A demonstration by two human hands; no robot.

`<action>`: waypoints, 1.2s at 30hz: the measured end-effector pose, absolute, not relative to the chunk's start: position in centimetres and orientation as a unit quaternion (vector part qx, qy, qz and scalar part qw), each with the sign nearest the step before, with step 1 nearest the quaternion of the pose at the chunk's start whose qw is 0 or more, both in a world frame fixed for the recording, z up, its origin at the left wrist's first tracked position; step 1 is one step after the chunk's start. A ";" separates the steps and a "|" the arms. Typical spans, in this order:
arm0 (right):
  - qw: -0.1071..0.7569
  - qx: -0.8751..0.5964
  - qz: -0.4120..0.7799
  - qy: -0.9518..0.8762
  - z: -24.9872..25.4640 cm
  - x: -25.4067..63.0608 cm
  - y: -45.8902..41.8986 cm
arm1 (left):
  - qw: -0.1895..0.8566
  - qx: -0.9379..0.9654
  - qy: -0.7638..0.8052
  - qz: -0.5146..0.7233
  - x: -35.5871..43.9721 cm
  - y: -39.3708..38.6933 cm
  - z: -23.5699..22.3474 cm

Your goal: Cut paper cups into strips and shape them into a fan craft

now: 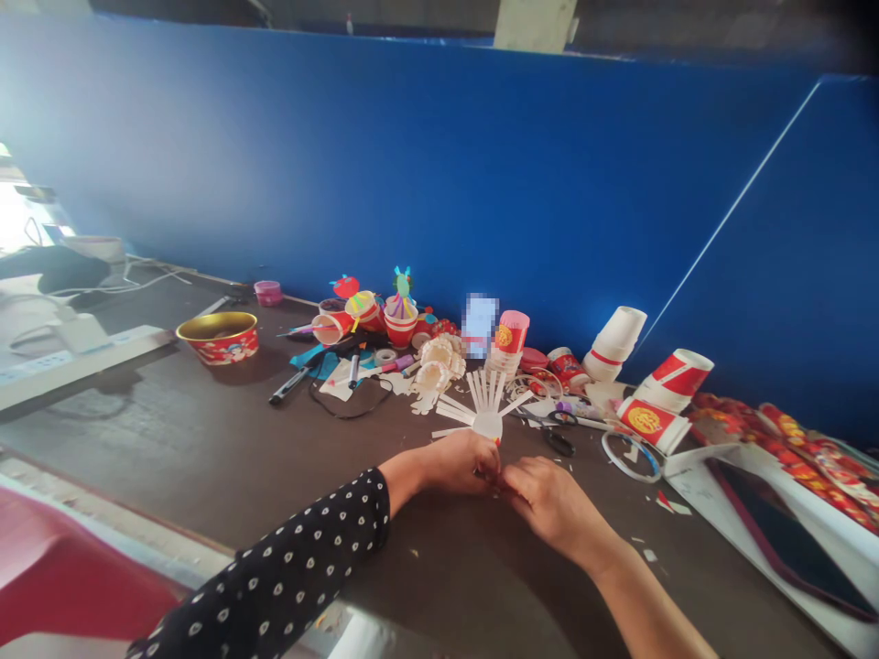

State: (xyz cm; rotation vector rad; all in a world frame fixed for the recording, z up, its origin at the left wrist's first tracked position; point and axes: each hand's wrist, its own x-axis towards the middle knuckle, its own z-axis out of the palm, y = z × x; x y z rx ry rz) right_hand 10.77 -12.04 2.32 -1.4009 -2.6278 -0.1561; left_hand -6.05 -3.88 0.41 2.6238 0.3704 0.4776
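Note:
A paper cup cut into strips splays out in front of me, its white round base in the middle. My left hand is closed on the near side of this cut cup. Close beside it, my right hand has its fingers pinched together at the cup's near edge, where a bit of red shows. The fingers hide that part, so I cannot make out exactly what the right hand grips. Black scissors lie on the table just beyond my right hand.
Stacked paper cups stand at the back right, near a roll of tape. A phone lies in a white tray at right. Decorated cups, markers and a red-gold bowl are to the left. Paper scraps litter the table.

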 end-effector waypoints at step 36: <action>0.031 -0.438 -0.100 -0.893 2.0 10.6 -12.0 | 0.213 0.944 0.206 0.144 -5.8 -4.8 1.2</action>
